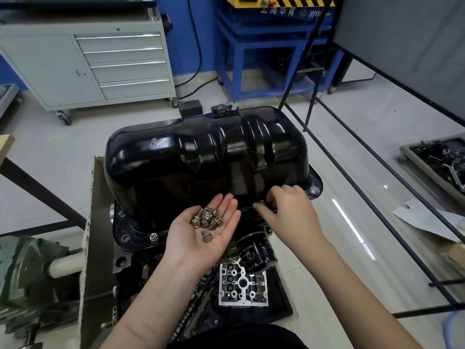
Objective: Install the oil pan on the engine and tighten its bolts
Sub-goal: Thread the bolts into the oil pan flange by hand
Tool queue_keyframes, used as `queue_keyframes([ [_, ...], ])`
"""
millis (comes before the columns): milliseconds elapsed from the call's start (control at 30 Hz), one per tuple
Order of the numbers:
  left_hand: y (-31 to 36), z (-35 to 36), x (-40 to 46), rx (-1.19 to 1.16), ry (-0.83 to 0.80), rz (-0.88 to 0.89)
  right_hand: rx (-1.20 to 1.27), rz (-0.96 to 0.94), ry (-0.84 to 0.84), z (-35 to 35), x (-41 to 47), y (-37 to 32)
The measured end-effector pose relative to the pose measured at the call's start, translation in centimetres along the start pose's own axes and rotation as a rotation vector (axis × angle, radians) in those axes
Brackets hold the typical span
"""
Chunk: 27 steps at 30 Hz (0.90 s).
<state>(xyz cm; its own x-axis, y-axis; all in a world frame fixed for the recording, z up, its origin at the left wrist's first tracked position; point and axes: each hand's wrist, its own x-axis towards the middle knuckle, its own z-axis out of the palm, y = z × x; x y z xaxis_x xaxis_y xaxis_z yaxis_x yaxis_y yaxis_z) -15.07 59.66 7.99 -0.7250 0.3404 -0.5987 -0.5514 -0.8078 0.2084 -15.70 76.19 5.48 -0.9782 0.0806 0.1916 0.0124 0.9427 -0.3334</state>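
Note:
A glossy black oil pan (201, 157) lies upside-down on the engine (130, 268), its flange resting along the block. My left hand (201, 230) is held palm up in front of the pan, with several brass-coloured bolts (206, 219) lying loose on the palm. My right hand (289, 210) is at the pan's near flange, its fingertips pinching one bolt (261, 203) at the flange edge. One bolt (153, 236) sits in the flange at the near left corner. Another flange hole (312, 190) shows at the right corner.
A black oil filter (256, 253) sticks out below the flange, with a silver cast part (242, 284) beneath it. A green machine (27, 280) stands at the left. A grey drawer cabinet (100, 64), a blue frame (274, 51), a black rack (377, 187) and a parts tray (437, 159) surround the engine.

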Motion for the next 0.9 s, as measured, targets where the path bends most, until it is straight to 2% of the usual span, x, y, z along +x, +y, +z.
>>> queue_keyframes([
  [200, -0.1, 0.1, 0.1, 0.011, 0.007, -0.009, 0.05, 0.026, 0.03, 0.2, -0.5, -0.1],
  [333, -0.2, 0.1, 0.1, 0.014, 0.006, -0.007, 0.07, -0.031, 0.075, 0.2, -0.7, -0.5],
  [667, -0.3, 0.2, 0.2, 0.022, 0.004, -0.004, -0.06, -0.217, -0.051, 0.1, -0.6, -1.1],
  [767, -0.2, 0.2, 0.1, 0.018, 0.003, -0.003, 0.089, -0.22, -0.043, -0.1, -1.2, -0.4],
  [900, -0.3, 0.2, 0.0, 0.012, 0.002, -0.001, 0.436, -0.09, 0.046, -0.5, -1.4, 0.9],
])
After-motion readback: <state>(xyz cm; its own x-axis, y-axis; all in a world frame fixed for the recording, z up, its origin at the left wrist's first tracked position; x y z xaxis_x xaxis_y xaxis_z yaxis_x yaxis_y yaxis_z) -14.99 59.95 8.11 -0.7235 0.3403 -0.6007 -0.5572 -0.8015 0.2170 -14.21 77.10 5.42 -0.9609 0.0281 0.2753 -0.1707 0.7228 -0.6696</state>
